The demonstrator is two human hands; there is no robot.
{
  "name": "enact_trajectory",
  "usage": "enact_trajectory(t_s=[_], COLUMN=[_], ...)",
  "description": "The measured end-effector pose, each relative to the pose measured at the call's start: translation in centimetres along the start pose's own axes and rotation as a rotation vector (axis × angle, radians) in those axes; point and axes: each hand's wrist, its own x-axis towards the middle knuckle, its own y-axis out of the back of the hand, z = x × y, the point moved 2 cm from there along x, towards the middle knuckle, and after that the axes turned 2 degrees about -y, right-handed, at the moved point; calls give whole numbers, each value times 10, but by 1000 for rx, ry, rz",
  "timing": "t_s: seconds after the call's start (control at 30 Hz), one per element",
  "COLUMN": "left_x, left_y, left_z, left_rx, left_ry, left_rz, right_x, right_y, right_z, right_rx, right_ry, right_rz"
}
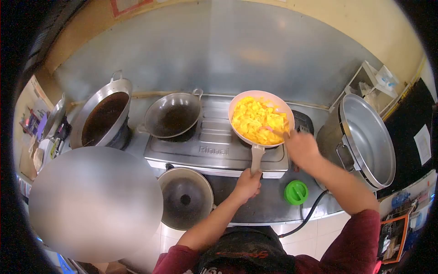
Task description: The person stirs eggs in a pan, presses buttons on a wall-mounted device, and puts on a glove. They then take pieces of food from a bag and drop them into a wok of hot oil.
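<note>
A pale frying pan [237,106] full of yellow scrambled egg [256,121] sits on the right burner of a steel gas stove [214,147]. My left hand [247,184] grips the end of the pan's handle [256,157]. My right hand [301,147] is at the pan's right rim, closed on a utensil [276,132] whose tip reaches into the egg; the utensil is mostly hidden by my fingers.
An empty dark wok [172,115] sits on the left burner. A large wok of dark oil [102,116] stands further left. A pot lid [185,197] lies in front of the stove, a green lid [296,192] to its right. An open rice cooker [365,139] stands at right. A blurred person is at lower left.
</note>
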Motion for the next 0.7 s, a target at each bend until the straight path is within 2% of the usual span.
enact_trajectory(t_s=[0.1,0.2,0.33,0.43,0.47,0.5,0.53,0.63,0.67,0.7], left_x=[-4,2,13,18,19,35,9,73,107,85], left_y=[3,4,4,4,3,2,3,-8,-14,-12], left_z=[5,1,-14,-17,-21,-41,-15,-69,-99,-72], left_rx=[-15,89,80,173,155,207,181,174,223,71], left_ry=[-27,-21,-81,-91,-93,-178,-138,-373,-572,-339], left_rz=[-10,-14,-9,26,30,6,-28,58,163,1], right_x=[11,-8,52,93,107,122,139,139,178,177], right_y=[58,122,65,-2,-23,-55,-116,-77,-125,-115], right_z=[35,53,65,54,54,57,71,71,96,93], right_rx=[70,14,47,3,45,90,-27,142,208,468], right_ry=[-67,-104,-371,-241,-275,-290,-178,-242,-223,-292], right_rz=[-42,48,27,-14,-37,-60,82,50,44,154])
